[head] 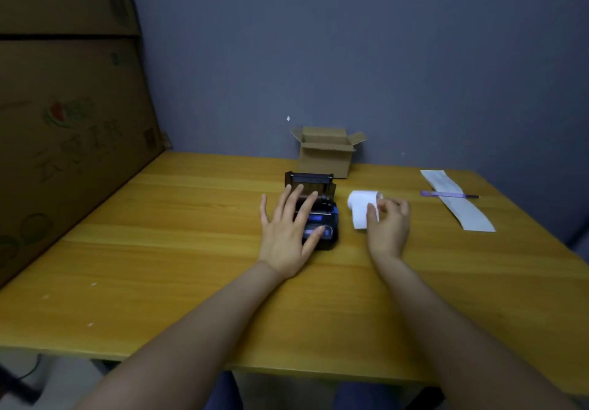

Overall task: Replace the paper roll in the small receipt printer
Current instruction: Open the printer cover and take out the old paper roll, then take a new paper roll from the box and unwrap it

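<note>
A small black receipt printer [322, 215] with a blue-lit panel sits mid-table, its lid [309, 180] tilted up at the back. My left hand [288, 232] lies flat over the printer's left side, fingers spread. To the right of the printer lies a white paper roll [361, 204] with a loose strip trailing toward me. My right hand [389, 226] pinches that strip between thumb and fingers. The inside of the paper bay is hidden by my left fingers.
A small open cardboard box [326, 154] stands behind the printer by the grey wall. A long white paper strip [459, 204] with a purple pen [447, 195] across it lies at the right. Large cardboard cartons [63, 122] line the left edge of the wooden table [178, 250].
</note>
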